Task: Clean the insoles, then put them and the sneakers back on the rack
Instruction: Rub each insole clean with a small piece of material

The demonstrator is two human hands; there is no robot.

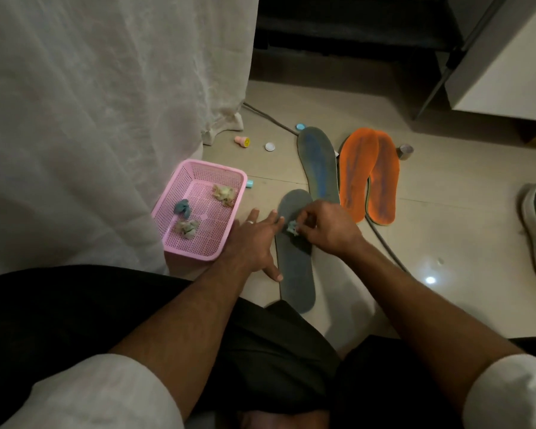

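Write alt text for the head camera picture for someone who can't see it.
A person sitting on the floor wipes a grey insole with a small wad pinched in the right hand, while the left hand presses flat beside it. A second grey insole and two orange insoles lie beyond; a pink basket holds used wads.

Dim, warm light (glare spot on floor (430, 279)).

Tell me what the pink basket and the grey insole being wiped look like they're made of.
Pink basket: moulded plastic by the look of it, slightly glossy, with walls and floor perforated in a regular grid. Grey insole: probably foam with a matte, fabric-like top; it lies flat and shows no shine. The exact material can't be told.
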